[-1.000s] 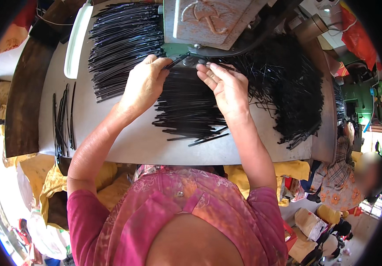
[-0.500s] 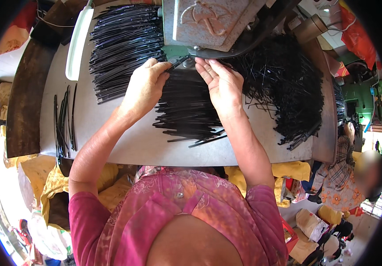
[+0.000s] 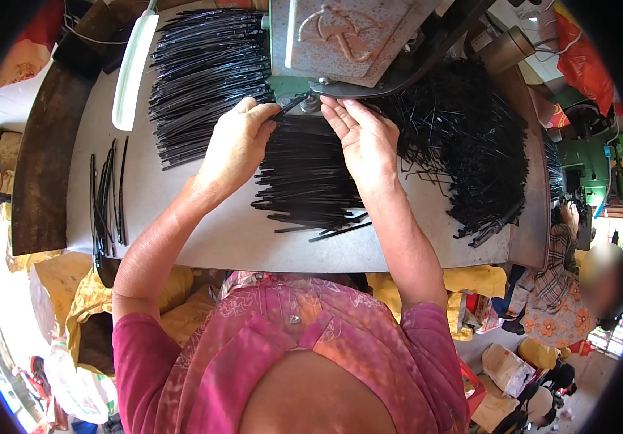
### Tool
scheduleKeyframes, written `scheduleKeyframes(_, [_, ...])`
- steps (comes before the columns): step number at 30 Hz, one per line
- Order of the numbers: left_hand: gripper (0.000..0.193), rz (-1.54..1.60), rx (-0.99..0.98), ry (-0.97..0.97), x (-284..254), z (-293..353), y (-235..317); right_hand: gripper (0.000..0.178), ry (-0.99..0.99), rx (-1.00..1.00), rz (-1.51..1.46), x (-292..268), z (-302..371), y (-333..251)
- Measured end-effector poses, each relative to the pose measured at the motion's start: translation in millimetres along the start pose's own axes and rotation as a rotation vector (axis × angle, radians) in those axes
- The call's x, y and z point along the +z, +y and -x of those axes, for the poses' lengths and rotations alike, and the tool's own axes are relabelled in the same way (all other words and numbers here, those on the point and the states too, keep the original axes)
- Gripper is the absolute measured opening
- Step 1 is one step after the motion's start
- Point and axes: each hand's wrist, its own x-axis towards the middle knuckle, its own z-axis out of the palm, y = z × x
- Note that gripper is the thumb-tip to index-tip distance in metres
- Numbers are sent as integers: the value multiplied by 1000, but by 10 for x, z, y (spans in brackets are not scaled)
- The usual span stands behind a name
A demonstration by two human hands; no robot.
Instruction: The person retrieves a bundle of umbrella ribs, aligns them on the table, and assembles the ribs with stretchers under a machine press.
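Observation:
My left hand (image 3: pixel 237 141) pinches a thin black rod (image 3: pixel 291 104) between thumb and fingers, its far end at the base of a machine (image 3: pixel 358 43). Just right of that spot, my right hand (image 3: pixel 368 137) is held palm-up with its fingers stretched out; I see nothing in it. Below and between the hands lies a pile of black rods (image 3: pixel 308 181). A neatly layered stack of similar rods (image 3: pixel 210 87) lies to the left. On the right is a tangled heap of thin black pieces (image 3: pixel 470 137).
A white lamp tube (image 3: pixel 134 72) hangs over the grey worktable (image 3: pixel 203 235). A few loose rods (image 3: pixel 105 195) lie at its left side. A curved black lever (image 3: pixel 420 69) reaches right from the machine. Another person (image 3: pixel 561 282) sits beyond the table's right edge.
Both hands keep nearly the same place and pose at the machine. The whole view has shifted very slightly.

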Motion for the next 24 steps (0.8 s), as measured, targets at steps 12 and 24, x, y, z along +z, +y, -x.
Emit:
scheduleKeyframes(12, [20,-134,91,45,62,16,-18,10,-13,-20,16,-38,-30,38])
scheduleKeyframes(24, [18,436,-275,-321,-204,-30,-129,28,-84,164,320,-411,-101,-275])
